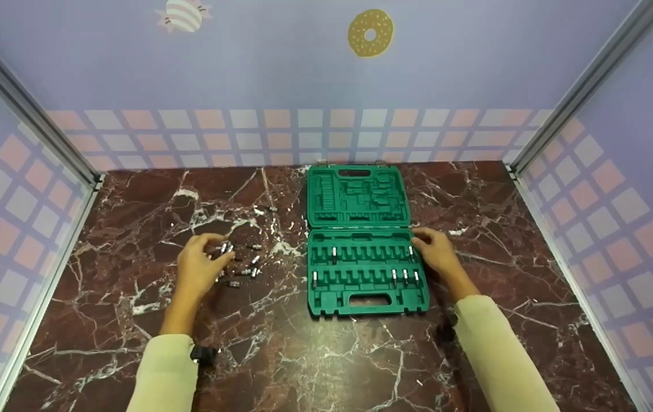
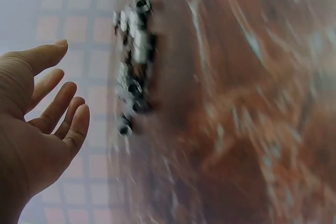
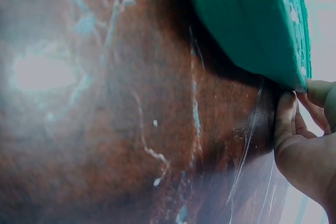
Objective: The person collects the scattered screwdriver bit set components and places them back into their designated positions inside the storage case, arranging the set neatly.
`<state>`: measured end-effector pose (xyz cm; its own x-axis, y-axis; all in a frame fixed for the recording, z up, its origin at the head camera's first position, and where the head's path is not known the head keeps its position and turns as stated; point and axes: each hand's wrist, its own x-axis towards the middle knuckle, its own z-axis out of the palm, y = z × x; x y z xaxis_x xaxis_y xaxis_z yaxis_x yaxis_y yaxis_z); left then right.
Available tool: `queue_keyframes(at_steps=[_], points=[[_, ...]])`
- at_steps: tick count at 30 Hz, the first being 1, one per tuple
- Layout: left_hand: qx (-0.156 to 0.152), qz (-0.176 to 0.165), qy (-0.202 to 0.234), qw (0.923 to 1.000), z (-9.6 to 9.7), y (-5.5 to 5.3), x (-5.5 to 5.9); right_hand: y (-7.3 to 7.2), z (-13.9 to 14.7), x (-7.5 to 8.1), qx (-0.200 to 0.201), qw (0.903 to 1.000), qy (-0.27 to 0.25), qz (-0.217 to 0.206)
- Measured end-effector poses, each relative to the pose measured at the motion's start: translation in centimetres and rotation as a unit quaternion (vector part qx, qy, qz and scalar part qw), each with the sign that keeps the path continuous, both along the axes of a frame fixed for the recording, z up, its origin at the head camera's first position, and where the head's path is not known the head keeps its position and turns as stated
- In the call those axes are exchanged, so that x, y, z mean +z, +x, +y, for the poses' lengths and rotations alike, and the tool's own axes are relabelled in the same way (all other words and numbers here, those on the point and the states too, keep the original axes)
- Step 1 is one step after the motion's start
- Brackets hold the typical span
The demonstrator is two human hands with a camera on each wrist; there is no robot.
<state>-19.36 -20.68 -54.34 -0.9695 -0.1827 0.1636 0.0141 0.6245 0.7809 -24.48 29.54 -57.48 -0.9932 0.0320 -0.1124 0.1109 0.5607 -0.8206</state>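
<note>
- Pale, smooth cloth sleeves [image 1: 163, 372] covered both forearms at the near side; a small black block [image 1: 204, 355] sat at the left cuff.
- The tabletop [image 1: 303, 360] was glossy, dark red-brown and marble-patterned, with white veins and a bright patch of reflected light.
- The loose metal pieces [image 1: 234, 284] were short and cylindrical, part silver and part dark, some with round hollow ends. They lay scattered beneath and just to the right of the left hand [image 1: 203, 266], between it and the case. That hand's fingers were loosely bent, the thumb well apart from them, with a gap between.
- The green case [image 1: 329, 298] was moulded, matt plastic, lying unfolded left of the right hand [image 1: 434, 252], touching it. Thumb and fingers pinched its right edge, near the hinge.
- Six seated pieces [image 1: 405, 278] stood out silver in its ribbed slots: two in the farther row, four in the nearer.
- The lid [image 1: 358, 194], pressed with shaped recesses, lay beyond.
- Farthest back rose a lilac wall [image 1: 475, 68] with pink and white checks and a printed doughnut [image 1: 370, 48].
</note>
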Motion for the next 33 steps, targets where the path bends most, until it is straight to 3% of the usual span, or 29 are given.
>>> queue_keyframes(at_steps=[6,14,33], points=[[0.015,-0.02,-0.027,0.9993,-1.7,0.1,-1.2,-0.2,-0.1,-0.1,0.0,0.9999,0.006,0.015],[0.01,-0.051,-0.054,0.9972,-3.0,0.5,-2.1,-0.2,-0.1,-0.1,-0.003,0.9998,0.004,0.017],[0.022,-0.063,-0.069,0.9954,-3.1,-0.4,-2.6,-0.2,0.1,-0.2,0.01,0.9995,0.022,0.022]])
